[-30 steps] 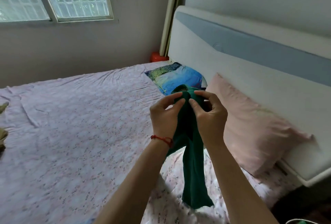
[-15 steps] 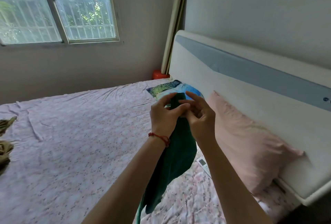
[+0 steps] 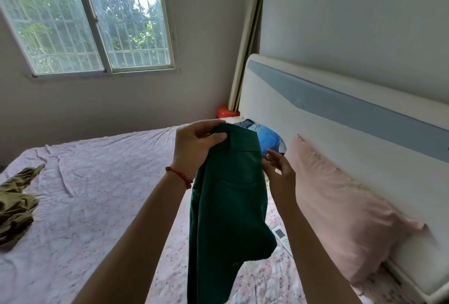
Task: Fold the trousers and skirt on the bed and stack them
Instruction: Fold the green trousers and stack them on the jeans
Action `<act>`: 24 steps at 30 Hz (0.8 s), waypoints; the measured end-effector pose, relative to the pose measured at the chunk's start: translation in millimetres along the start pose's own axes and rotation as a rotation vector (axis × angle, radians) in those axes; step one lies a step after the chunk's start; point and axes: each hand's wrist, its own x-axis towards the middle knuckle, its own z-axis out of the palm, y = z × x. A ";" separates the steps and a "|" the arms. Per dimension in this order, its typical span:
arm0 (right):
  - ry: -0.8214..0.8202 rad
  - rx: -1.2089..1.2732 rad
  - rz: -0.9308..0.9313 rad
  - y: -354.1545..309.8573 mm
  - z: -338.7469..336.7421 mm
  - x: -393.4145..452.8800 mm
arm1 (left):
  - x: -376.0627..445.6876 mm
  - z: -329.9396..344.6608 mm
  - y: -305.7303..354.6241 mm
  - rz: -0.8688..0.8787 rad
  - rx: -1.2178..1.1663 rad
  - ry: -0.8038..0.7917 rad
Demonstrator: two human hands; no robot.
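Green trousers (image 3: 228, 201) hang mid-frame, waistband pinched only by the left hand (image 3: 194, 148). The right hand (image 3: 279, 172) sits beside them, fingers spread, empty. One-corner grip: they could twist or slip onto the bed (image 3: 97, 194).

Two hands, one green trousers (image 3: 228, 206), one olive garment (image 3: 14, 204), two pillows, one remote (image 3: 281, 236), one window (image 3: 92, 19).

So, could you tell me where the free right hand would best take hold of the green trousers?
Probably at the waistband's free corner, coming in from the right. The left hand already pinches the other end, and the trousers hang bunched below it. The right hand is open beside that edge. Gripping level with the left should spread the waistband flat for folding.
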 end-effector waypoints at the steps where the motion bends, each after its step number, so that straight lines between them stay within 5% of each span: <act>1: -0.042 0.034 0.056 0.5 1.1 0.9 | 0.2 -3.9 3.5 0.008 -0.014 -0.012; 5: -0.226 0.282 0.190 -6.7 9.8 3.5 | -3.8 -19.9 12.8 0.047 -0.034 -0.028; 9: -0.217 0.387 0.164 -16.7 19.1 -0.8 | -10.3 -36.8 13.0 0.057 -0.017 0.054; 17: -0.134 0.238 -0.041 -59.9 25.3 -40.9 | -38.6 -86.9 0.4 0.044 0.021 0.256; 24: -0.026 0.111 -0.132 -87.4 45.5 -132.9 | -89.7 -150.5 1.6 0.051 0.046 0.260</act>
